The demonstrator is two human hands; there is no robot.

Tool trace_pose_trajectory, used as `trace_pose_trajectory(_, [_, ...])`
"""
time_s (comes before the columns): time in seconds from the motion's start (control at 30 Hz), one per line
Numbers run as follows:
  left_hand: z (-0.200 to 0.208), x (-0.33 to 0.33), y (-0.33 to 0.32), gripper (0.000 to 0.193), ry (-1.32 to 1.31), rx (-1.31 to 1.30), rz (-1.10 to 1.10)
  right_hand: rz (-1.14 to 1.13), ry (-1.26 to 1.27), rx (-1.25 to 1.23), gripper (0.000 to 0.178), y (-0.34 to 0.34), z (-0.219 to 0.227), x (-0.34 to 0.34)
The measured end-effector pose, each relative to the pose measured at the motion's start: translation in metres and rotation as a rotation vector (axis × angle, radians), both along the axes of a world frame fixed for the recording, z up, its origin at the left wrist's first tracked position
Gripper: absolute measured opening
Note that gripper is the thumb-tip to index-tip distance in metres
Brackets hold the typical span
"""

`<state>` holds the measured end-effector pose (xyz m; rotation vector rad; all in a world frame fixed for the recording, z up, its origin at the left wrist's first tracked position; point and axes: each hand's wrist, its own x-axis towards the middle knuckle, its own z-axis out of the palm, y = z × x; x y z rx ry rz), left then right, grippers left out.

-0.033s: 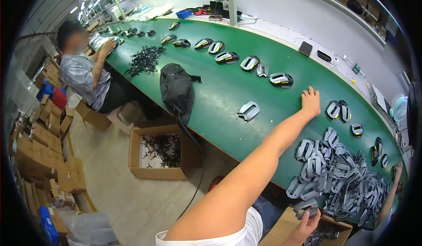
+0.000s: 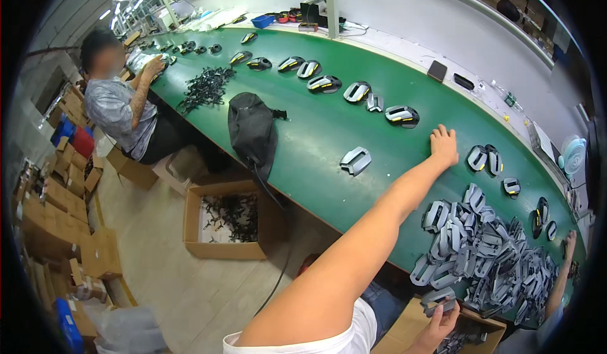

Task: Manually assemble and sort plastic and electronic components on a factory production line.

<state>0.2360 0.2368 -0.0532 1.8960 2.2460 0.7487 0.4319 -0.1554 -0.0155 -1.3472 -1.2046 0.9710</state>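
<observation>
My left arm stretches far across the green table (image 2: 306, 145), and my left hand (image 2: 444, 146) is over its surface with the fingers apart and nothing visible in them. Close to it on the left is a black-and-grey plastic assembly (image 2: 402, 116) with a yellow mark; a pair of grey-topped black assemblies (image 2: 485, 158) lies to its right. Down at the near edge, my right hand (image 2: 436, 326) is closed on a grey plastic shell (image 2: 437, 300). Beside that hand spreads a large heap of similar grey shells (image 2: 487, 253). One loose grey shell (image 2: 355, 161) lies left of my arm.
A black mesh bag (image 2: 251, 129) and a pile of small black parts (image 2: 206, 89) occupy the left of the table. Another person (image 2: 120, 107) works there; another person's arm (image 2: 561, 278) shows at far right. Cardboard boxes (image 2: 222, 250) stand below the table.
</observation>
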Motion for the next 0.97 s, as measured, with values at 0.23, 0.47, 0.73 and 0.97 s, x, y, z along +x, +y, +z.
trace_pose_trajectory(0.23, [0.031, -0.027, 0.004, 0.08, -0.218, -0.117, 0.011, -0.022, 0.048, -0.006, 0.037, 0.005, 0.011, -0.005])
trace_pose_trajectory(0.47, [0.049, 0.003, -0.071, 0.091, -0.732, 0.316, -0.474, -0.039, 0.026, 0.05, 0.037, 0.009, -0.037, 0.028])
trace_pose_trajectory(0.73, [0.031, 0.022, -0.246, 0.024, -1.658, -0.265, -0.661, -0.108, 0.05, 0.174, 0.039, 0.028, 0.016, -0.011])
trace_pose_trajectory(0.97, [0.027, 0.011, -0.272, 0.031, -1.357, -0.035, -0.623, -0.223, 0.47, 0.005, 0.05, 0.018, 0.003, -0.013])
